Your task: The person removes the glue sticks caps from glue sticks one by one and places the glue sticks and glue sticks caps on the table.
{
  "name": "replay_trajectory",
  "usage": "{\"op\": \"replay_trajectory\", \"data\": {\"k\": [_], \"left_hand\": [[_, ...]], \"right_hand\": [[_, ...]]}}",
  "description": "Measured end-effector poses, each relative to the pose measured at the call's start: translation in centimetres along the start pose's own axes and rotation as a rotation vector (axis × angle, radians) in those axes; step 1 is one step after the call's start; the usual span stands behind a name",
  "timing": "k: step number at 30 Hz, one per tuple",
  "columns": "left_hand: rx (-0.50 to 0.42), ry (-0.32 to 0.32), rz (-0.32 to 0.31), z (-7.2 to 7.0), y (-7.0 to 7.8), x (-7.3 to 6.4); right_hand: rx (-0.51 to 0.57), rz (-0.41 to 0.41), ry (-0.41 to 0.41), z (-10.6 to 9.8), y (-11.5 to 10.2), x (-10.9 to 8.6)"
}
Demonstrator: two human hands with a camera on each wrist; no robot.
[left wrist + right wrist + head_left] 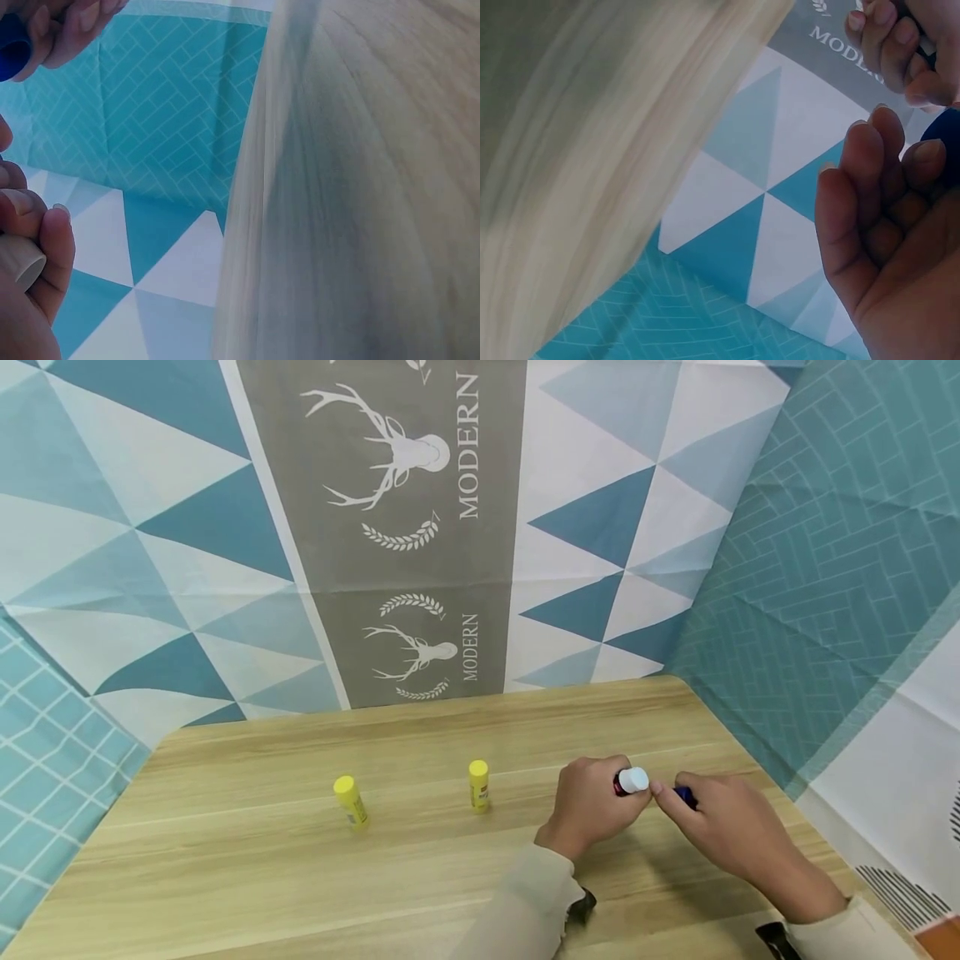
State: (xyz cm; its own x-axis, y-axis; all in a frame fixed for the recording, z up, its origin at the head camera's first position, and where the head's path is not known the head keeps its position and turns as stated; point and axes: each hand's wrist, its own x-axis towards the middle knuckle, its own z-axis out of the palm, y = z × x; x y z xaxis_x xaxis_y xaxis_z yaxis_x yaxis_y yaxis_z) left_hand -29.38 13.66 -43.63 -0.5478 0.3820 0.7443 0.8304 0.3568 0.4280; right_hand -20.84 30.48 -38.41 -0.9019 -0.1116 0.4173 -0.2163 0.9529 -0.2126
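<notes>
My left hand grips a glue stick whose white uncapped end sticks out above the fist, with a bit of dark and red tube below it. In the left wrist view its pale base shows under the curled fingers. My right hand holds a dark blue cap between thumb and fingers, just right of the glue stick. In the left wrist view the cap's round open end shows. Both hands are close together over the right side of the table.
Two yellow glue sticks stand upright on the wooden table: one at left, another near the middle, left of my left hand. Patterned cloth hangs behind the table's far edge and along its right side.
</notes>
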Motion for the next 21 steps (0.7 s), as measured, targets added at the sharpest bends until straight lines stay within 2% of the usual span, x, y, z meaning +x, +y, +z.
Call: {"op": "replay_trajectory", "data": {"k": [5,9,21], "left_hand": [[0.038,0.002,0.004,0.2,0.2,-0.2],[0.028,-0.003,-0.001,0.3,0.2,-0.2],[0.015,0.015,0.000,0.1,-0.1,0.0]], "right_hand": [[0.031,0.046,0.007,0.4,0.4,-0.8],[0.020,0.055,-0.012,0.7,0.6,-1.3],[0.006,0.117,-0.116,1.7,0.9,-2.2]]}}
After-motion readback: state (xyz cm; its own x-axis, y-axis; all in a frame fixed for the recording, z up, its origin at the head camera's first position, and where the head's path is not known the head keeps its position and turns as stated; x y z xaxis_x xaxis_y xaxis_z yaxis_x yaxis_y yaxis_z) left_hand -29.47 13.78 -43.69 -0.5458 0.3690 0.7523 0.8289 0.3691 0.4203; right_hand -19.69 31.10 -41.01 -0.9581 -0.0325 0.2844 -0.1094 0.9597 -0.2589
